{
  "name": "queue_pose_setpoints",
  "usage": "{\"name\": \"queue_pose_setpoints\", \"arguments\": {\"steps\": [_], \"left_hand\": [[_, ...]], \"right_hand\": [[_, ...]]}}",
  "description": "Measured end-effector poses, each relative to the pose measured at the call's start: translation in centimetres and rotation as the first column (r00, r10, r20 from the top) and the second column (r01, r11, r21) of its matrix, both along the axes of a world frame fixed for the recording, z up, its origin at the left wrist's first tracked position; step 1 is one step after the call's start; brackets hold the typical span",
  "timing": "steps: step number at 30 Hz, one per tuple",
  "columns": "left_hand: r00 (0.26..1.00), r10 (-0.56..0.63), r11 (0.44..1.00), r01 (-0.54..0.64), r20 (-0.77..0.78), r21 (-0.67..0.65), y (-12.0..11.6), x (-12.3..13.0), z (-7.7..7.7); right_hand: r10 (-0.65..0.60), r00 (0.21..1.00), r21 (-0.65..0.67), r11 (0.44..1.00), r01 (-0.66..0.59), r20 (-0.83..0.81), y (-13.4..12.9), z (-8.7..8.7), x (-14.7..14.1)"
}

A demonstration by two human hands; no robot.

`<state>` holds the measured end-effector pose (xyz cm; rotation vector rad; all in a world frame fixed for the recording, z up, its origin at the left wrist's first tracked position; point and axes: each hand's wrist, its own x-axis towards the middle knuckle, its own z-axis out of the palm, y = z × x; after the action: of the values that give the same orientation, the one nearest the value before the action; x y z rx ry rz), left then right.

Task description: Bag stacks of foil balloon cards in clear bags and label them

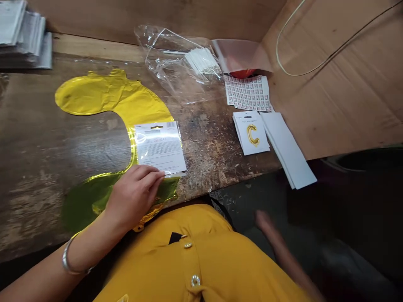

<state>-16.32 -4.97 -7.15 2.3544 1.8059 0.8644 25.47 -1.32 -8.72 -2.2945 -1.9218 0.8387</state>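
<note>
A gold foil balloon [141, 98] shaped like a letter C lies flat on the worn wooden table. On its curved side rests a white printed card [160, 147], text side up, with a hang hole and barcode at its top; it seems to be in a clear sleeve. My left hand [135, 193] is closed at the card's lower edge, fingertips pinching the sleeve there, wrist over the balloon's lower arm. Below the table edge, away from the balloon, my right hand [262, 220] is blurred by motion, and its fingers cannot be made out.
Cards picturing a gold C [252, 134] are piled at right, beside long white card strips [288, 151] overhanging the edge. Behind are sticker sheets [248, 93] and a clear bag [176, 84] with white sticks. Papers [25, 37] stand far left; a cable [315, 72] hangs at right.
</note>
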Motion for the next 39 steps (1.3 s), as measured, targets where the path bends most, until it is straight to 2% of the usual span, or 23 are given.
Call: {"name": "queue_pose_setpoints", "arguments": {"steps": [2, 5, 6, 7, 8, 10, 12, 13, 14, 15, 17, 18, 19, 20, 21, 25, 28, 31, 33, 36, 39], "left_hand": [[1.000, -0.021, 1.000, 0.021, -0.001, -0.005, 0.0, 0.0, 0.0], [1.000, -0.006, 1.000, 0.006, 0.003, 0.000, -0.1, 0.0, 0.2], [1.000, 0.008, 1.000, -0.008, 0.010, -0.002, -0.1, 0.1, 0.2], [1.000, 0.015, 1.000, -0.015, 0.018, -0.004, -0.1, 0.1, 0.2], [0.999, 0.018, 1.000, -0.018, 0.026, -0.003, -0.1, 0.2, 0.1], [1.000, 0.014, 1.000, -0.014, 0.025, 0.008, -0.1, 0.3, 0.1], [1.000, 0.008, 1.000, -0.009, 0.013, 0.029, 0.0, 0.4, 0.2], [1.000, 0.012, 0.999, -0.012, 0.011, 0.033, 0.0, 0.4, 0.2], [1.000, 0.018, 0.999, -0.019, 0.013, 0.034, 0.1, 0.5, 0.3], [1.000, 0.025, 0.999, -0.026, 0.019, 0.030, 0.1, 0.5, 0.4], [0.999, 0.038, 0.999, -0.038, 0.036, 0.016, 0.2, 0.5, 0.5], [0.998, 0.041, 0.999, -0.041, 0.042, 0.010, 0.2, 0.5, 0.6], [0.998, 0.043, 0.999, -0.043, 0.048, 0.004, 0.2, 0.5, 0.6], [0.998, 0.044, 0.999, -0.044, 0.053, -0.002, 0.2, 0.5, 0.6], [0.997, 0.047, 0.999, -0.047, 0.058, -0.012, 0.2, 0.5, 0.5], [0.993, 0.090, 0.992, -0.083, 0.078, -0.093, 0.5, 0.2, 0.5], [0.968, 0.247, 0.961, -0.238, 0.048, -0.141, 0.9, -0.7, 0.5], [0.922, 0.387, 0.915, -0.384, 0.006, -0.123, 1.2, -2.2, 0.6], [0.912, 0.410, 0.902, -0.406, -0.001, -0.147, 1.4, -3.0, 0.8], [0.916, 0.401, 0.882, -0.384, 0.007, -0.272, 1.9, -3.5, 1.6], [0.916, 0.401, 0.833, -0.372, -0.017, -0.409, 2.5, -3.1, 2.9]], "right_hand": [[-0.090, 0.995, 0.045, 0.995, 0.088, 0.038, 0.1, 0.0, 0.9], [-0.129, 0.990, 0.133, 0.982, 0.136, -0.060, 1.6, 2.5, 0.1], [-0.105, 0.982, 0.159, 0.979, 0.130, -0.158, 2.1, 3.6, -0.8], [-0.057, 0.940, 0.175, 0.977, 0.122, -0.337, 2.7, 4.6, -1.9], [-0.008, 0.874, 0.188, 0.976, 0.113, -0.486, 3.1, 5.5, -3.3], [0.080, 0.738, 0.207, 0.975, 0.083, -0.670, 3.9, 6.6, -6.5], [0.205, 0.691, 0.281, 0.960, -0.003, -0.693, 4.5, 6.9, -9.9], [0.313, 0.686, 0.352, 0.932, -0.089, -0.657, 4.8, 6.8, -11.6], [0.446, 0.670, 0.436, 0.878, -0.199, -0.594, 5.1, 6.5, -13.2], [0.586, 0.630, 0.519, 0.793, -0.319, -0.509, 5.5, 6.0, -14.8], [0.805, 0.492, 0.623, 0.578, -0.528, -0.331, 6.4, 5.0, -17.5], [0.865, 0.428, 0.640, 0.488, -0.593, -0.262, 6.8, 4.4, -18.7], [0.896, 0.390, 0.644, 0.429, -0.633, -0.214, 7.2, 3.9, -19.6], [0.909, 0.374, 0.640, 0.399, -0.657, -0.183, 7.5, 3.4, -20.3], [0.911, 0.377, 0.636, 0.391, -0.666, -0.165, 7.8, 3.0, -20.9], [0.869, 0.459, 0.630, 0.464, -0.623, -0.186, 8.3, 2.5, -22.1], [0.835, 0.518, 0.608, 0.513, -0.606, -0.188, 8.2, 2.9, -22.8], [0.798, 0.577, 0.587, 0.554, -0.590, -0.173, 8.1, 3.0, -23.5], [0.756, 0.631, 0.577, 0.597, -0.558, -0.173, 8.0, 2.8, -23.9], [0.655, 0.740, 0.549, 0.679, -0.488, -0.152, 8.2, 2.4, -24.4], [0.602, 0.788, 0.538, 0.710, -0.455, -0.127, 8.3, 2.4, -24.9]]}}
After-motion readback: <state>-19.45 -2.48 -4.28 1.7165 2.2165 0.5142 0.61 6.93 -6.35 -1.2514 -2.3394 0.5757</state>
